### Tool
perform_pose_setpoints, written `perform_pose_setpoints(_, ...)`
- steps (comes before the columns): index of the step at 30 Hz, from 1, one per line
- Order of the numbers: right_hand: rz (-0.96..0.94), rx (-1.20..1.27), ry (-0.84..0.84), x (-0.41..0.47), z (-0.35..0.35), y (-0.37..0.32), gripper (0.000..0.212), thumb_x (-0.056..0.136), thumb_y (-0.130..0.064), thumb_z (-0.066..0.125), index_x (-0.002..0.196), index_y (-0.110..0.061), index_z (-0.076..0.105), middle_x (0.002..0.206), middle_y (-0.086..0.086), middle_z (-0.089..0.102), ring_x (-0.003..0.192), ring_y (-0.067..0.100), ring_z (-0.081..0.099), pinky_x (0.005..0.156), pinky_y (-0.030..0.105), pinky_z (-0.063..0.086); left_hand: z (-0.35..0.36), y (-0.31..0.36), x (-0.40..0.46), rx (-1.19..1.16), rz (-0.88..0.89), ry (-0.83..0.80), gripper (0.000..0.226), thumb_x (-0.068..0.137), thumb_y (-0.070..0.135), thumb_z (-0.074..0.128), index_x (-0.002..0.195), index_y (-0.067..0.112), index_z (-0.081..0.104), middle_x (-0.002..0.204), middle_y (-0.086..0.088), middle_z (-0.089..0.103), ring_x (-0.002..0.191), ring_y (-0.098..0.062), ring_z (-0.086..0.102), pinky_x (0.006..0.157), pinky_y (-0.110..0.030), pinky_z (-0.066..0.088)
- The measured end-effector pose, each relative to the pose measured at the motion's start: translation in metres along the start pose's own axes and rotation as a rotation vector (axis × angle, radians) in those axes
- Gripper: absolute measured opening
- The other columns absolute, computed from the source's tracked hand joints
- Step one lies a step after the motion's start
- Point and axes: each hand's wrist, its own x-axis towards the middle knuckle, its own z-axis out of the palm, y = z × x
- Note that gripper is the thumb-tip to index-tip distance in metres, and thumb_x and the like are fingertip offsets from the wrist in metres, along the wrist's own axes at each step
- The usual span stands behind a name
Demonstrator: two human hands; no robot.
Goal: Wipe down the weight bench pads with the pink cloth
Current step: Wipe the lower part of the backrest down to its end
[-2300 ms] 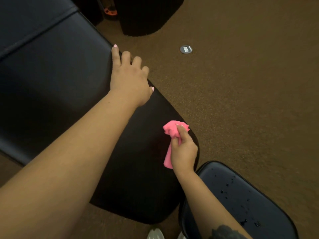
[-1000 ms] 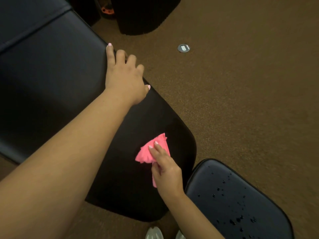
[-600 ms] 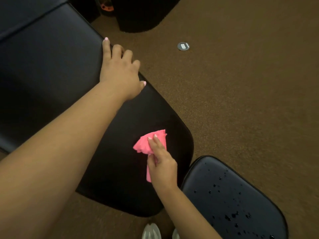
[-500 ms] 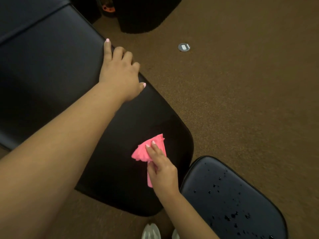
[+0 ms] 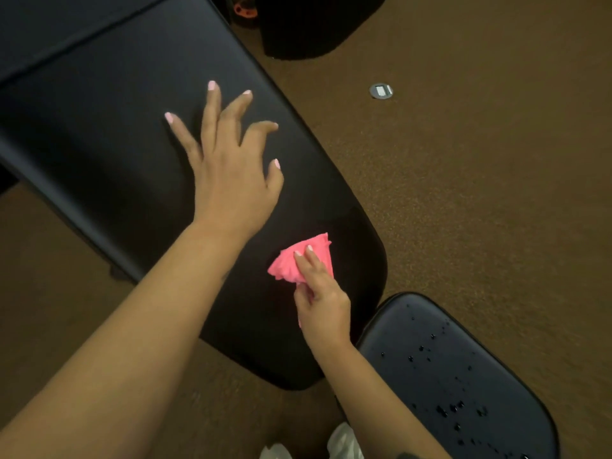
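Note:
The long black back pad of the weight bench runs from upper left to lower middle. My left hand is over its middle with fingers spread and fairly straight. My right hand grips the bunched pink cloth and presses it onto the pad near its rounded lower end. The smaller black seat pad at lower right carries several dark droplets.
Brown carpet surrounds the bench. A round metal floor plate sits at upper right. A dark base and an orange part lie at the top. White shoe tips show at the bottom edge.
My left hand has come off the pad's right edge, moved inward over the pad and spread its fingers. The cloth has slid from the pad's right edge toward its middle.

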Motion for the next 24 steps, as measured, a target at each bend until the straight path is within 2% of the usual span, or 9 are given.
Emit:
perform_pose_setpoints(2, -0.005, -0.028, -0.036, -0.012, -0.003, 0.011, 0.057, 0.086, -0.005, 0.059, 0.131, -0.036, 0.043, 0.137, -0.023, 0.035, 0.129, 0.001, 0.038, 0.109, 0.021, 0.03, 0.0, -0.002, -0.018, -0.007, -0.031, 0.013, 0.035, 0.086, 0.021, 0.056, 0.12, 0.017, 0.058, 0.153, -0.012, 0.031, 0.148, -0.038, 0.006, 0.108, -0.066, -0.01)
perform_pose_setpoints(4, 0.089, -0.011, -0.048, -0.015, -0.009, 0.018, 0.055, 0.087, -0.006, 0.058, 0.13, -0.038, 0.044, 0.137, -0.023, 0.037, 0.127, 0.0, 0.04, 0.109, 0.024, 0.033, 0.0, -0.004, -0.033, -0.006, -0.046, 0.01, 0.035, 0.084, 0.019, 0.058, 0.119, 0.018, 0.058, 0.154, -0.013, 0.028, 0.147, -0.04, 0.004, 0.107, -0.067, -0.01)
perform_pose_setpoints(8, 0.225, 0.027, 0.059, 0.003, -0.009, 0.012, 0.05, 0.091, -0.012, 0.055, 0.133, -0.035, 0.043, 0.138, -0.008, 0.049, 0.114, 0.003, 0.052, 0.101, 0.023, 0.041, -0.002, -0.011, -0.051, 0.029, -0.085, 0.009, 0.041, 0.083, 0.018, 0.062, 0.123, 0.02, 0.054, 0.158, -0.014, 0.019, 0.146, -0.043, 0.0, 0.104, -0.072, -0.01)
perform_pose_setpoints(12, 0.195, 0.054, 0.103, 0.002, 0.007, -0.007, 0.048, 0.091, -0.013, 0.054, 0.134, -0.032, 0.045, 0.14, -0.011, 0.047, 0.116, 0.005, 0.053, 0.102, 0.025, 0.042, -0.007, -0.02, -0.07, 0.055, -0.156, 0.028, 0.048, 0.083, 0.021, 0.062, 0.129, 0.022, 0.049, 0.16, -0.014, 0.012, 0.145, -0.045, -0.001, 0.102, -0.075, -0.009)
perform_pose_setpoints(16, 0.087, 0.009, -0.01, -0.024, 0.013, -0.01, 0.052, 0.091, -0.011, 0.055, 0.135, -0.035, 0.04, 0.142, -0.018, 0.038, 0.123, -0.008, 0.033, 0.103, 0.012, 0.025, -0.011, -0.028, -0.091, 0.06, -0.215, 0.043, 0.055, 0.083, 0.024, 0.062, 0.134, 0.022, 0.043, 0.16, -0.017, 0.007, 0.144, -0.046, -0.003, 0.101, -0.074, -0.009)
perform_pose_setpoints(19, 0.139, -0.011, -0.038, -0.036, 0.008, 0.003, 0.051, 0.091, -0.011, 0.055, 0.134, -0.035, 0.041, 0.142, -0.019, 0.038, 0.126, -0.003, 0.037, 0.102, 0.01, 0.025, -0.011, -0.033, -0.102, 0.07, -0.251, 0.061, 0.064, 0.083, 0.028, 0.06, 0.14, 0.021, 0.033, 0.159, -0.02, 0.006, 0.144, -0.046, -0.003, 0.102, -0.073, -0.008)
perform_pose_setpoints(22, 0.326, 0.062, 0.039, -0.03, 0.002, 0.013, 0.048, 0.092, -0.013, 0.052, 0.135, -0.032, 0.043, 0.141, -0.008, 0.045, 0.117, 0.008, 0.052, 0.101, 0.021, 0.038, -0.009, -0.035, -0.11, 0.067, -0.287, 0.08, 0.074, 0.084, 0.033, 0.058, 0.147, 0.02, 0.022, 0.158, -0.024, 0.004, 0.143, -0.048, -0.003, 0.104, -0.072, -0.007)
perform_pose_setpoints(24, 0.373, 0.083, 0.079, -0.021, 0.003, 0.007, 0.047, 0.092, -0.013, 0.051, 0.135, -0.03, 0.044, 0.139, -0.003, 0.049, 0.116, 0.013, 0.054, 0.102, 0.03, 0.042, -0.006, -0.035, -0.117, 0.059, -0.305, 0.079, 0.08, 0.084, 0.036, 0.058, 0.15, 0.018, 0.016, 0.157, -0.027, 0.002, 0.142, -0.05, -0.003, 0.105, -0.072, -0.007)
